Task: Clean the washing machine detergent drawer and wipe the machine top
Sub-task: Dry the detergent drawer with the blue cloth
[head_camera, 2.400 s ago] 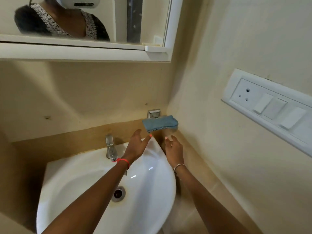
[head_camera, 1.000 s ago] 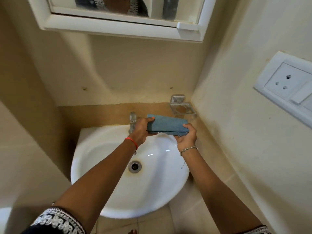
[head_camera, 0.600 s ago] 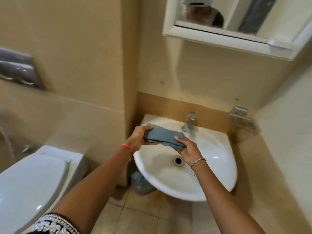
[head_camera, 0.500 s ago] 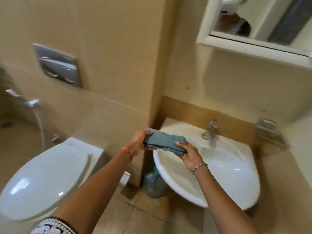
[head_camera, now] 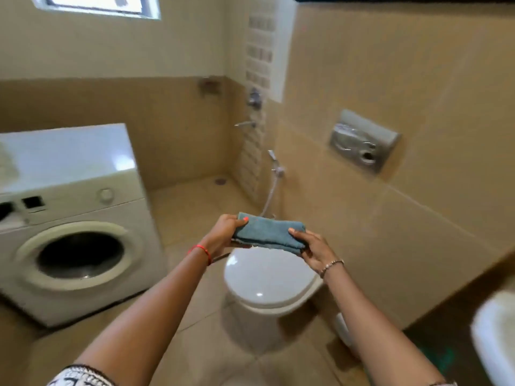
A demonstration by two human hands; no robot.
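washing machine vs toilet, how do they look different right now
The washing machine is a boxy white cabinet with a flat top, a round dark door and a dial; the toilet is a rounded bowl, its lid down. The machine stands at left, clear of the hands; the toilet sits just beyond the held cloth. Both are white.

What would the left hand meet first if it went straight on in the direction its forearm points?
The left hand holds one end of the folded blue cloth and points up and right, toward the hose on the tiled wall behind the toilet. Probably that hose or wall first; depth is unclear.
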